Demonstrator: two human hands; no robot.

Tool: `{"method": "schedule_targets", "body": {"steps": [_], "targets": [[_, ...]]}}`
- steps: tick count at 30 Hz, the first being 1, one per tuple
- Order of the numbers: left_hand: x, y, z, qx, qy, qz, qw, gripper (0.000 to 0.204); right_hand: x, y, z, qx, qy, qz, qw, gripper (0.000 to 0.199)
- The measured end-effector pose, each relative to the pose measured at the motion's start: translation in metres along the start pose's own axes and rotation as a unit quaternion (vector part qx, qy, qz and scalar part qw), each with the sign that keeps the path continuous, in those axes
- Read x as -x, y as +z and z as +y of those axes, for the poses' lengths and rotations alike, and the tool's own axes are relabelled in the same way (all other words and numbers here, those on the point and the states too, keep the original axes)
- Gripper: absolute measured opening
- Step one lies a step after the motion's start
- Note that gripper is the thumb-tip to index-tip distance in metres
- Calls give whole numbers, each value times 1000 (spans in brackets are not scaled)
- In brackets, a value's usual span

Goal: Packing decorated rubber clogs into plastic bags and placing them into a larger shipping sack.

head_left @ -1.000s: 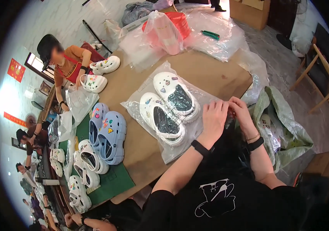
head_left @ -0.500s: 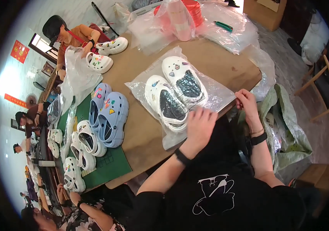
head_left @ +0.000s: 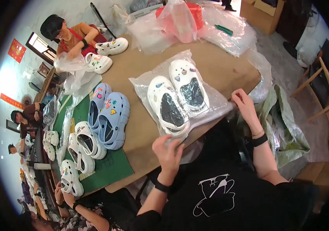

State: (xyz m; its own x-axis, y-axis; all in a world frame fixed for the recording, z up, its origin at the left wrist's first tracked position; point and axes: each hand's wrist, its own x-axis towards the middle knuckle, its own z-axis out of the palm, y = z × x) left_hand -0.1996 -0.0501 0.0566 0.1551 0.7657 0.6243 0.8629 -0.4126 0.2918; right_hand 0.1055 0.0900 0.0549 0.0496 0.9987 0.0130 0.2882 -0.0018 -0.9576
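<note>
Nearest, left hand pinching the near edge of the clear plastic bag at the table's front lip, right hand gripping the bag's right corner. Inside, flat on the brown tabletop, a pair of white clogs with charms: likely light and springy, film thin and slippery, so best held by the bag's edges. Farther left, pale blue clogs, unbagged.

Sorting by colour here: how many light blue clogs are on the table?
2. Both light blue clogs sit side by side at the edge of the green mat: one nearer the far side, the other beside it. Bags could hide more.
</note>
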Motion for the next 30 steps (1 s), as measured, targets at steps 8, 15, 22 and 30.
{"method": "schedule_targets", "body": {"steps": [8, 15, 22, 30], "targets": [[-23, 10, -41, 508, -433, 45, 743, 61, -21, 68, -38, 152, -71, -171, 971, 68], [-40, 7, -1, 626, -372, 17, 685, 80, 6, 50, -63, -1, -161, -88, 983, 69], [-108, 12, 95, 664, -59, -140, 732, 68, 123, -117, -96, -272, -99, 242, 926, 61], [-172, 96, 204, 348, 294, -249, 855, 38, 341, -232, -21, -381, -15, 533, 755, 50]]}}
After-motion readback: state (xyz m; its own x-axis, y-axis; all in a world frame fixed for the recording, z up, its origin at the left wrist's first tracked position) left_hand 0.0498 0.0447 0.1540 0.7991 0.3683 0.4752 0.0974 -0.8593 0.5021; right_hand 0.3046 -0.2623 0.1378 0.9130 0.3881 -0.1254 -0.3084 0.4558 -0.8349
